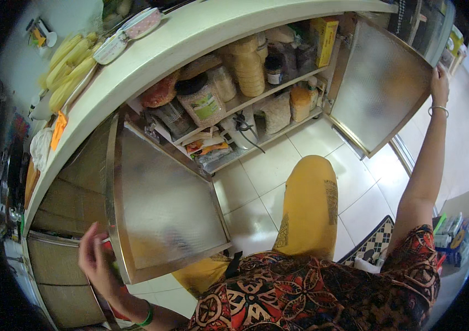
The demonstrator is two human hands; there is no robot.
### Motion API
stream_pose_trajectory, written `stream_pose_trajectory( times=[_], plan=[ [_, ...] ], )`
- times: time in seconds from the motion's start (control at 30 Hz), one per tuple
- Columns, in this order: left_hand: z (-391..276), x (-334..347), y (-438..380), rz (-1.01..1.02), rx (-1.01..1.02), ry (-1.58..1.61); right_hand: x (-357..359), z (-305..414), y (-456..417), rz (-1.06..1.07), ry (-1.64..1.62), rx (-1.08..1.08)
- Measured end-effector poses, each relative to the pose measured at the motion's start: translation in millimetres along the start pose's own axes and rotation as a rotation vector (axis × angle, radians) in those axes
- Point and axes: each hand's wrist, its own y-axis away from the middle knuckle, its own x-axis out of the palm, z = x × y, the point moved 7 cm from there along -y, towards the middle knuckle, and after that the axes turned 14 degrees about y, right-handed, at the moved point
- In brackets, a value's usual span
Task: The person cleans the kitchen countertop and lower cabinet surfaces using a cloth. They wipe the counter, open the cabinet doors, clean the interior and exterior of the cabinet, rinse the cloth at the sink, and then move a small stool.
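Note:
Two framed cabinet doors with textured translucent panels stand swung out from a low cabinet under a counter. My right hand (440, 87), with a bangle at the wrist, grips the outer edge of the right door (383, 82). Beside the outer frame of the left door (168, 198) is my left hand (95, 258), fingers apart and slightly curled, holding nothing; a green band circles its wrist. Between the doors, the upper shelf (251, 101) bears a black-lidded jar (203, 101), a ribbed plastic container (249, 70), a small dark jar (273, 70) and a yellow box (326, 43).
The lower shelf (273, 134) holds an orange-lidded jar (300, 103), a bag (275, 113), packets (207, 145) and a black cord (244, 124). Bowls (141, 22) and corn cobs (73, 62) lie on the pale counter (106, 82). My yellow-clad knee (311, 198) is before the cabinet, above floor tiles.

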Motion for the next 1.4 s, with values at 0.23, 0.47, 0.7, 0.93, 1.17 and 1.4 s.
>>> stream_pose_trajectory(
  times=[0.23,0.47,0.7,0.93,1.17,1.4],
  plan=[
    [30,43,27,0.085,-0.057,0.282,-6,11,28,-0.038,-0.102,-0.117],
    [29,88,47,0.166,-0.106,0.441,-96,116,142,-0.259,-0.02,-0.216],
    [39,140,69,0.303,0.055,0.194,-127,188,196,-0.303,0.012,-0.222],
    [28,187,76,0.366,0.114,0.139,-138,242,227,-0.317,-0.075,-0.213],
    [16,238,64,0.46,0.394,-0.034,-136,265,238,-0.312,-0.396,-0.124],
    [14,315,31,0.487,0.624,-0.234,-116,278,253,-0.226,-0.637,0.08]
  ],
)
